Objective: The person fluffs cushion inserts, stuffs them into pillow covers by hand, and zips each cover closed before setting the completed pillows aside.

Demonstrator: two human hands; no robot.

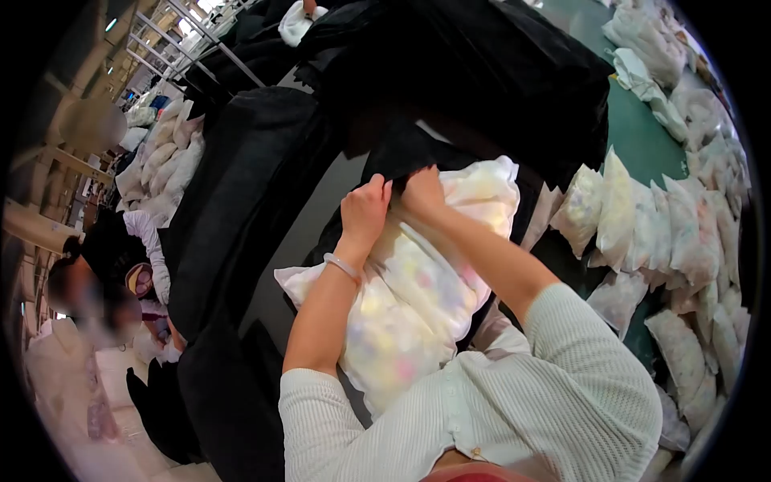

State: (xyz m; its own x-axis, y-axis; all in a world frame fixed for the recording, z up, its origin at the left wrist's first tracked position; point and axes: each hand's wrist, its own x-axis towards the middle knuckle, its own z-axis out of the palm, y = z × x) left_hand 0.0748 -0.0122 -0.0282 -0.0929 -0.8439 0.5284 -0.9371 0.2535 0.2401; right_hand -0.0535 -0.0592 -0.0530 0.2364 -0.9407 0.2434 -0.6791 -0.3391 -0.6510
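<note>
My left hand [366, 210] is closed on the edge of a black cloth [401, 153] in front of me, with a bracelet on that wrist. Close beside it on the right, my right hand [422, 191] also grips the black cloth, its fingertips partly hidden. Under my forearms lies a puffy white pillow-like bag [409, 313] with pale coloured pieces showing through, reaching from below my hands toward my body.
Stacked black fabric [482, 72] rises ahead, and a long black bundle [241, 185] lies left. Filled translucent bags [634, 217] crowd the green surface [642, 145] on the right. Another person [120, 249] is at far left, near white bags [170, 157].
</note>
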